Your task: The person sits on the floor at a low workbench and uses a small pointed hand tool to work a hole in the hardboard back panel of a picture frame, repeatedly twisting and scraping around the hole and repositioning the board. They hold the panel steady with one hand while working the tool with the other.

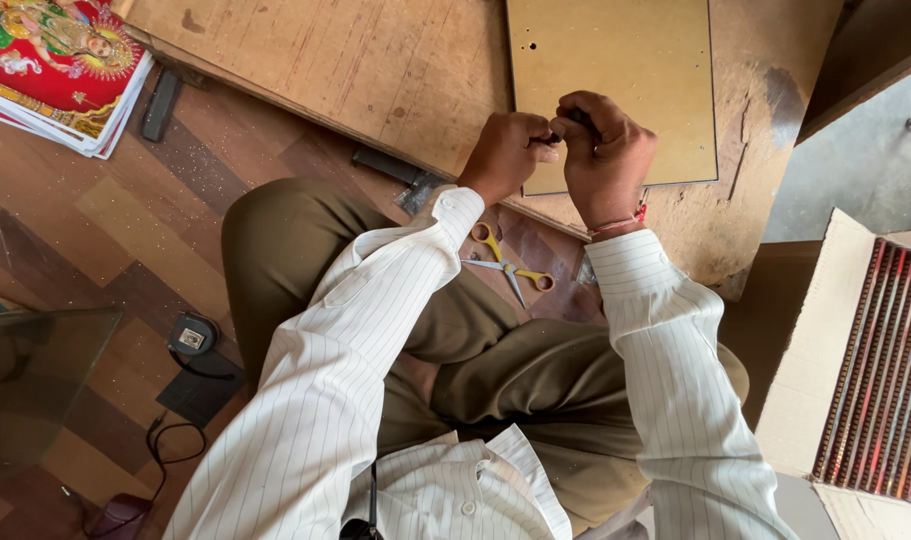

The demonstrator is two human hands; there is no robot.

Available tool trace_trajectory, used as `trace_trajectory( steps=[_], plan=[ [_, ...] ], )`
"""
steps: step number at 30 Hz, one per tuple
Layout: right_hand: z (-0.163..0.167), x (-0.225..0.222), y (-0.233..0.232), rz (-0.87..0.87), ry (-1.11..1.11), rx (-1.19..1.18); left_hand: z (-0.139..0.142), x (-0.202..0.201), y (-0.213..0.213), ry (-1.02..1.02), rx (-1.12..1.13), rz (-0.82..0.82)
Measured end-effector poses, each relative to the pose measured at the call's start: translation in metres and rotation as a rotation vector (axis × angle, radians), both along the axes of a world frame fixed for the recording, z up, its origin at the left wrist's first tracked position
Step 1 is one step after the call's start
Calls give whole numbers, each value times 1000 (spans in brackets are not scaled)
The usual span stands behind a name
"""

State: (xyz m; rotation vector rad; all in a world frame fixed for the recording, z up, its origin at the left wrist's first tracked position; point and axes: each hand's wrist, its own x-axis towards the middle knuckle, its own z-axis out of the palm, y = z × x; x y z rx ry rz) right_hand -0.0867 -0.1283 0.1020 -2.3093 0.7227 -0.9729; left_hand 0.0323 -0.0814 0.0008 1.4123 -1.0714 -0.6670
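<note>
My left hand (505, 155) and my right hand (603, 155) meet over the near edge of a tan backing board (615, 60) that lies on a worn wooden workboard (375, 60). Both hands pinch a small dark object (560, 130) between their fingertips; I cannot tell what it is. My right wrist wears a red thread. A pair of yellow-handled scissors (510, 265) lies on the floor just below my hands, by my knee. I sit cross-legged in brown trousers and a striped white shirt.
A stack of colourful printed pictures (60, 65) lies at the top left. A glass sheet (30, 380) rests at the left, with a small black tape measure (192, 338) and a cable beside it. A cardboard box of ribbed frame mouldings (880, 370) stands at the right.
</note>
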Motion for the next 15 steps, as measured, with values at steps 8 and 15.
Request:
trace_trajectory(
  steps=[8,15],
  plan=[
    [-4,8,8,-107,-62,23,4,2,1,65,16,-34],
    [-13,15,14,-202,-146,50,5,4,1,51,4,-56]
  ],
)
